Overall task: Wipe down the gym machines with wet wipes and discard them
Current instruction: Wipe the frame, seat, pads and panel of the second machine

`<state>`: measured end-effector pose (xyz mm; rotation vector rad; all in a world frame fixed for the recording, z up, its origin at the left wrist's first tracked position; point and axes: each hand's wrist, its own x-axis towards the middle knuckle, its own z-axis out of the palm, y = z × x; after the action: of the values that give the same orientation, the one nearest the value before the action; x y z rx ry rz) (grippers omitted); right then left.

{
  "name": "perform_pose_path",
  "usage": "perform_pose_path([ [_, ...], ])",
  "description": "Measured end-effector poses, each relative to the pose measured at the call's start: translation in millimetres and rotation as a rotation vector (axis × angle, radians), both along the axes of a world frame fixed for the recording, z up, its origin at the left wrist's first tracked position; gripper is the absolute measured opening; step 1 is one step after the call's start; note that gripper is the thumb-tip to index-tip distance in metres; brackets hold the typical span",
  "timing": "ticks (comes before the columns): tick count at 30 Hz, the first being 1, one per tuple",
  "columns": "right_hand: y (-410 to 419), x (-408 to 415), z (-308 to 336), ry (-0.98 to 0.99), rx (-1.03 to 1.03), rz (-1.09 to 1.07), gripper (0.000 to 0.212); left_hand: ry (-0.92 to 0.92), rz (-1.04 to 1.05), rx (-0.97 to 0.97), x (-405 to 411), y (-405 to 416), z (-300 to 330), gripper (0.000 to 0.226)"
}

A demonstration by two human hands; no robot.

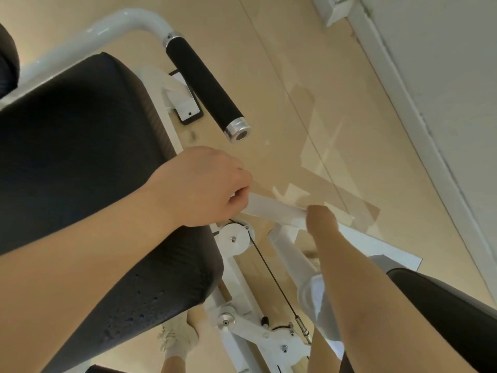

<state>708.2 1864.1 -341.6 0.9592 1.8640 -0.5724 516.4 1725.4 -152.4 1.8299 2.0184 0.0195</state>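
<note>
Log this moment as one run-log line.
left hand: pinches wet wipe | right hand: holds other end | wipe: stretched above floor | black seat pad: untouched

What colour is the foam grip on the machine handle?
Black foam grip, with a silver metal end cap; head view shows it clearly.

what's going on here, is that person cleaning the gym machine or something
A person stands over a white-framed gym machine and holds a white wet wipe stretched between both hands. The left hand pinches one end beside the black seat pad; the right hand pinches the other end. The wipe hangs above the frame and a cable pulley, not plainly pressed on any surface. It looks like they are unfolding it before wiping.
</note>
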Motion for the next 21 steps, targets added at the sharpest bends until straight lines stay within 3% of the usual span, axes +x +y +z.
perform_pose_path([
  [3, 19, -1, 25, -0.022, -0.045, -0.001, 0.041, 0.019, 0.019, -0.032, 3, 2, 2, 0.024],
  [7, 16, -41, 86, 0.309, -0.135, -0.109, 0.05, 0.058, -0.016, -0.122, 4, 6, 12, 0.023],
  [9, 18, -47, 125, 0.463, -0.164, -0.022, 0.045, 0.059, -0.011, -0.105, 8, 6, 19, 0.023],
  [12, 42, -48, 183, 0.458, -0.232, 0.208, 0.04, 0.213, -0.021, -0.238, 13, 8, 29, 0.025],
  [15, 85, -47, 249, 0.429, -0.129, 0.317, 0.035, 0.32, 0.037, -0.312, 28, 11, 37, 0.027],
  [18, 99, -29, 300, 0.479, -0.063, 0.395, 0.031, 0.161, 0.281, -0.344, 64, 12, 45, 0.029],
  [21, 64, -3, 311, 0.438, -0.184, 0.539, 0.031, -0.129, 0.454, -0.341, 111, 8, 49, 0.037],
])
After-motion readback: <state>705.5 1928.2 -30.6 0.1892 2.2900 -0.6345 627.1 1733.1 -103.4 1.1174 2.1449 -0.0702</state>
